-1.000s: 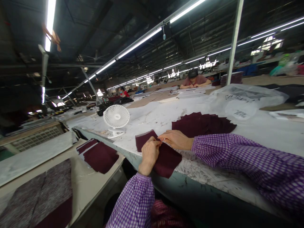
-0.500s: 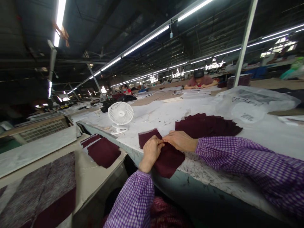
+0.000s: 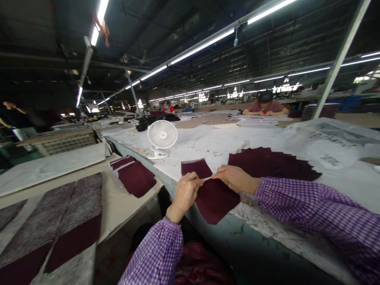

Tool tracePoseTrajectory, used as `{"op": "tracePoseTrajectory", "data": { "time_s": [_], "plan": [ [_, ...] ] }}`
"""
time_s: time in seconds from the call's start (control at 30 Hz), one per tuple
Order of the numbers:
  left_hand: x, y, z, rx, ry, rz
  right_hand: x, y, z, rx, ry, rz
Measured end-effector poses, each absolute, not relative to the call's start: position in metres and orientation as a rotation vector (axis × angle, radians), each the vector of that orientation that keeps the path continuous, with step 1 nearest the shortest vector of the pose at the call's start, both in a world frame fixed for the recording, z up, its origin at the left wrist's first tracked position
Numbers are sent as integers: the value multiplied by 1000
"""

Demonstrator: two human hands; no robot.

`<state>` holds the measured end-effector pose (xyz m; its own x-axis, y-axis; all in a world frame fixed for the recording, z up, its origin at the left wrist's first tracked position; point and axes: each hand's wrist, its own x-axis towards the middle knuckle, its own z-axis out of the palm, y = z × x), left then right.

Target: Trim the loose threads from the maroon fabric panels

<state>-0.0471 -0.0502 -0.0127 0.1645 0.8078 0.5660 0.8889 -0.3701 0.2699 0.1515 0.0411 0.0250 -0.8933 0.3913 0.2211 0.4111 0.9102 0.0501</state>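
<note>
Between my hands a maroon fabric piece (image 3: 218,202) is held by its upper edge and hangs over the front edge of the table. My left hand (image 3: 185,194) pinches its left corner, and my right hand (image 3: 236,178) pinches the same edge further right. Just behind them, another maroon piece (image 3: 196,168) with a pale strip along its far edge lies flat on the white tabletop. A fanned pile of maroon pieces (image 3: 270,162) spreads beyond my right hand.
A white desk fan (image 3: 162,134) stands behind my left hand. On the lower surface at left lie a stack of maroon pieces (image 3: 136,178) and larger speckled panels (image 3: 80,198). A clear plastic bag (image 3: 341,138) is at right. A person (image 3: 265,105) leans on the far table.
The fabric edge between my hands is now pulled straight, and the hands are slightly further apart. The piece behind shows more fully. My view has turned a little to the left.
</note>
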Motion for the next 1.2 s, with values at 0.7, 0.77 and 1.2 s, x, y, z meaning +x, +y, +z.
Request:
{"op": "tracePoseTrajectory", "data": {
  "time_s": [0.7,0.77,1.2],
  "plan": [
    [-72,-76,-27,-2255,-1710,-1458,118,15,58,-531,-3246,-594],
    [-73,-82,-31,-2095,-1831,-1737,117,15,58,-516,-3241,-584],
    [-58,-75,-38,-1950,-2023,-2069,114,15,58,-437,-3246,-652]
  ]
}}
